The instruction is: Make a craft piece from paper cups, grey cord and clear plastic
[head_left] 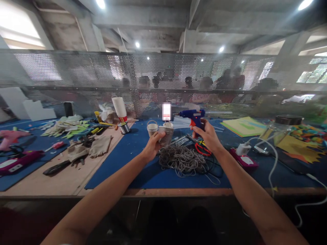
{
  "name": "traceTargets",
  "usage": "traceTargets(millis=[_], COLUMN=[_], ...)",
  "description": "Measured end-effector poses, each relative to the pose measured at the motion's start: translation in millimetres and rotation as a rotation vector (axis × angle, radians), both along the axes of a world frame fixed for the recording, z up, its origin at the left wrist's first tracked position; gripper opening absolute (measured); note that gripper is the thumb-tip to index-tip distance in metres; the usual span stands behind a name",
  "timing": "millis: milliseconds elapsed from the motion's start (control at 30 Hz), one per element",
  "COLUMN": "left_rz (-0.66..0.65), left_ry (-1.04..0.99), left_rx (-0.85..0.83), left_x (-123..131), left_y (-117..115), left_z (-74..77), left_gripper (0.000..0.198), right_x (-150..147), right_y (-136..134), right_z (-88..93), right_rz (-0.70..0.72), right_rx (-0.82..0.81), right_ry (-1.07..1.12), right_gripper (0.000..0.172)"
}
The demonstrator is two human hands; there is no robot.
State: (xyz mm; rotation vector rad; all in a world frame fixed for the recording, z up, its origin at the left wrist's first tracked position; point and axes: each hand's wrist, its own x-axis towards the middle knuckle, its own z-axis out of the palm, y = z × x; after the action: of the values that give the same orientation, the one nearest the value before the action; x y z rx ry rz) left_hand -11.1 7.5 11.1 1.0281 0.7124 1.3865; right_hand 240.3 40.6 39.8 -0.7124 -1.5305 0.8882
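My left hand (153, 145) is closed around a small cup (167, 133) that looks wrapped in grey cord. Just behind my fingers stands another pale cup (152, 126) with a thin arched handle. A blue glue gun (193, 116) with an orange trigger is gripped in my right hand (208, 136), its nozzle pointing left above the cup. Below and between my hands lies a loose heap of grey cord (182, 160). Scissors with red handles (202, 149) lie partly hidden beside the heap, near my right wrist.
A tall stack of paper cups (119, 107) stands at the left. Work gloves (100, 146) and a pink glue gun (14, 136) lie farther left. At right are a purple power strip (244, 159) with a white cable, coloured sheets (244, 126) and a glass jar (278, 129).
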Motion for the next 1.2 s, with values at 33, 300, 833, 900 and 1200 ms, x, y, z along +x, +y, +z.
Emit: traceTargets(millis=[33, 300, 833, 900, 1200], left_rz=[-0.005, 0.024, 0.008, 0.009, 0.039], left_ry=[-0.005, -0.039, -0.018, -0.019, -0.024], left_rx=[0.004, -0.011, 0.006, 0.007, 0.010], left_x=[0, -1, -2, -2, -1], left_y=[0, 4, 5, 6, 5], left_z=[-0.1, 0.3, -1.9, -2.2, -1.8], left_gripper=[0.043, 0.041, 0.034, 0.034, 0.039], right_x=[-4, -24, -32, -32, -31], right_y=[-4, -26, -29, -28, -24], right_z=[-0.9, -3.9, -15.6, -18.3, -21.9], right_rz=[0.022, 0.007, -0.055, -0.104, -0.182], right_rx=[-0.004, 0.066, -0.019, -0.003, 0.067], right_ry=[-0.039, -0.168, -0.286, -0.328, -0.413], right_gripper=[0.046, 0.029, 0.032, 0.033, 0.031])
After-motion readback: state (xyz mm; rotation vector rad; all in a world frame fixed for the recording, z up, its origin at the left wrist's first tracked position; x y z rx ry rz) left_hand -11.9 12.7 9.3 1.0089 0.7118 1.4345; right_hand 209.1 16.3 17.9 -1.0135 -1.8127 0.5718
